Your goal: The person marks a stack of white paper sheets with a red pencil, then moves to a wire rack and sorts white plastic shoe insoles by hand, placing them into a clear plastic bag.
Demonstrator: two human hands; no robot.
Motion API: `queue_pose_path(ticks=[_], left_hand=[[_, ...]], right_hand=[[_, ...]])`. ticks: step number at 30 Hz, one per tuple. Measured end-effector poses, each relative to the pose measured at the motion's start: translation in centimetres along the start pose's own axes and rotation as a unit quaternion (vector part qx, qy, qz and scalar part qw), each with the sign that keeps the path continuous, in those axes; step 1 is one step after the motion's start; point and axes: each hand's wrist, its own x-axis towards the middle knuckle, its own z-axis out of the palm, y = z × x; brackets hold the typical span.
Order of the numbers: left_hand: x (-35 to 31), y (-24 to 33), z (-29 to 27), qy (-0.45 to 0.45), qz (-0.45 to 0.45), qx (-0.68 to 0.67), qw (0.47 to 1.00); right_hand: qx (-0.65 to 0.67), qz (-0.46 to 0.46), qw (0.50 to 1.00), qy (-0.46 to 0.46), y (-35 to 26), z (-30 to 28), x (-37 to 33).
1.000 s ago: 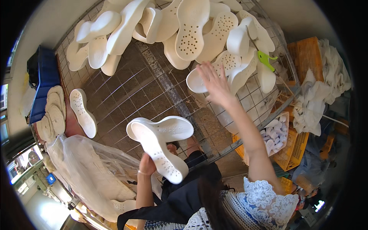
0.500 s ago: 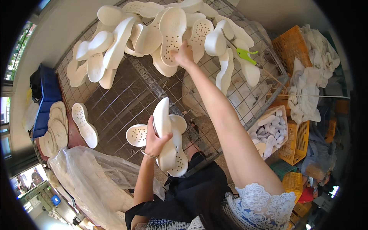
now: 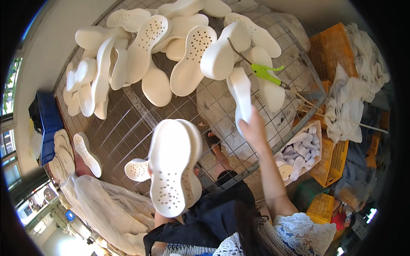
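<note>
White soles (image 3: 171, 143) in both hands (image 3: 255, 131); gap between; metal edge (image 3: 246, 173) nearby

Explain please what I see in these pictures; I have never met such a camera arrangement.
No robot is here: one person works bare-handed. All the pictures come from one wide fisheye camera on the person's head, looking down, so straight edges bend. On the wire mesh lie many white, sole-shaped pieces, several with small holes, and among them a green tool. The left hand, mostly hidden, holds at least two stacked pieces; the right hand grips another piece.
</note>
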Motion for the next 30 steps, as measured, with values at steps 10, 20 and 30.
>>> queue_pose_path(ticks=[10, 20, 30], left_hand=[[0.7, -4.2, -7.3, 0.083, -0.085, 0.052, 0.992], [-15.7, -2.1, -20.1, 0.235, 0.094, 0.007, 0.967], [-30.4, 6.6, -30.7, 0.570, 0.373, 0.365, 0.634]], right_hand=[[-0.220, -0.660, 0.716, -0.055, -1.7, 0.2, 1.2], [-0.201, -0.314, 0.750, -0.546, -19.9, 10.0, 13.7], [-0.073, -0.315, 0.575, -0.752, -14.7, 42.2, -28.1]])
